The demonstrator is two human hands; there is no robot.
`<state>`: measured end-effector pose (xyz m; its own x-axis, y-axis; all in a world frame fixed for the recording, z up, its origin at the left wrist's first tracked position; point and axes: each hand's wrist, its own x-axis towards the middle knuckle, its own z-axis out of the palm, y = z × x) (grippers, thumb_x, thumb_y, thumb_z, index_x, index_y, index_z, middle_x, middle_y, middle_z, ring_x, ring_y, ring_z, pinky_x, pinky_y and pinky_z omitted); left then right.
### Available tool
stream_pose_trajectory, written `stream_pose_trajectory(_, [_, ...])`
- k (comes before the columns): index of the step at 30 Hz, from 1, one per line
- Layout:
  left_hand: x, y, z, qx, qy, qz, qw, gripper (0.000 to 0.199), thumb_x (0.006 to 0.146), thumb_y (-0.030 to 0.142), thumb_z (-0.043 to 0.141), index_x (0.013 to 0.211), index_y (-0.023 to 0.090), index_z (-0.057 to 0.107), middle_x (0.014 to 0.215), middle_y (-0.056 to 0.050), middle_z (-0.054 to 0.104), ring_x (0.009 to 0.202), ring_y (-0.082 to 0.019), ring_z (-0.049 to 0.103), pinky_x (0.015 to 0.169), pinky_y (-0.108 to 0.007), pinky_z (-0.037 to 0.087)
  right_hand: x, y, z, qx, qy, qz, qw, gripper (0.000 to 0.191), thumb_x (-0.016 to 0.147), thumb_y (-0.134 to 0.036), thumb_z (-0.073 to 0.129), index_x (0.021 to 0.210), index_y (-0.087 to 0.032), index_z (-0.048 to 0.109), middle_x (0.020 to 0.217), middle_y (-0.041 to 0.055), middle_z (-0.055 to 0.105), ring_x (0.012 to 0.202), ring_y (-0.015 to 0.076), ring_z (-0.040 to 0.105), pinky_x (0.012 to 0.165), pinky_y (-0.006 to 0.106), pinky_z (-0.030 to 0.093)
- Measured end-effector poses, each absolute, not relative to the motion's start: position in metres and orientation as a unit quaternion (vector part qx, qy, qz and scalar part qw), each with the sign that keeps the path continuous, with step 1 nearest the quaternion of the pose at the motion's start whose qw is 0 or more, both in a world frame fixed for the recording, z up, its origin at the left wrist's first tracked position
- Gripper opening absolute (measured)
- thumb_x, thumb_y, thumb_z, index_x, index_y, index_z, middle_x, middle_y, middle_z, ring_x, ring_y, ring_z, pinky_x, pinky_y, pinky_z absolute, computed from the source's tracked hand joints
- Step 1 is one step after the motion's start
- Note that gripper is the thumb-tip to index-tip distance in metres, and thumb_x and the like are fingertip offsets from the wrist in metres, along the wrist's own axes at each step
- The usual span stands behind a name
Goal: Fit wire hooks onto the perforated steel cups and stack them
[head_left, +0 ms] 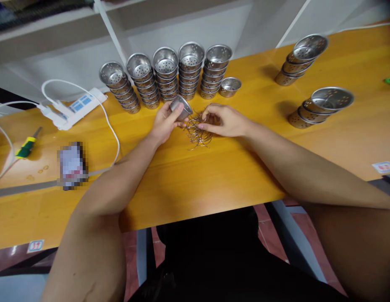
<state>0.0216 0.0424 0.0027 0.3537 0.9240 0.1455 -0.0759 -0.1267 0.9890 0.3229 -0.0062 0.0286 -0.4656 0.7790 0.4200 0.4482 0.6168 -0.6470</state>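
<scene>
A small perforated metal cup [181,108] is gripped in my left hand [165,123], tilted with its side toward me. Just right of it lies a loose pile of thin curved metal wires [198,134] on the table. My right hand [224,120] reaches over the pile's upper right side, thumb and forefinger closing on a wire among the others; its exact grip is partly hidden. Behind both hands, several stacks of perforated cups [166,67] stand in a row, and one single cup [230,87] sits at the row's right end.
Two leaning cup stacks [320,107] [303,58] stand on the right of the table. At left are a white power strip [83,107] with cables, a green-yellow screwdriver [26,147] and a blurred phone [72,165]. The table's front edge [201,217] runs before my lap.
</scene>
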Motion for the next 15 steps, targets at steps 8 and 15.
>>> stream_pose_trajectory(8, [0.031,0.042,-0.004,0.692,0.26,0.477,0.475,0.102,0.083,0.092,0.116,0.158,0.032,0.083,0.166,-0.012,0.085,0.163,-0.039,0.084,0.139,-0.059,0.073,0.32,-0.011,0.023,-0.387,-0.808,0.176,0.409,0.105,0.105,-0.103,0.09,0.178,-0.028,0.072,0.123,0.0119,0.083,0.117,0.0382,0.085,0.117,0.059,0.076])
stream_pose_trajectory(15, [0.026,0.036,-0.004,0.699,0.241,0.431,0.517,0.107,0.084,0.091,0.115,0.165,0.033,0.075,0.166,-0.014,0.086,0.153,-0.038,0.09,0.137,-0.058,0.073,0.309,-0.016,0.032,-0.347,-0.812,0.207,0.421,0.112,0.099,-0.101,0.096,0.185,-0.034,0.073,0.17,0.0194,0.079,0.146,0.0467,0.08,0.122,0.068,0.075])
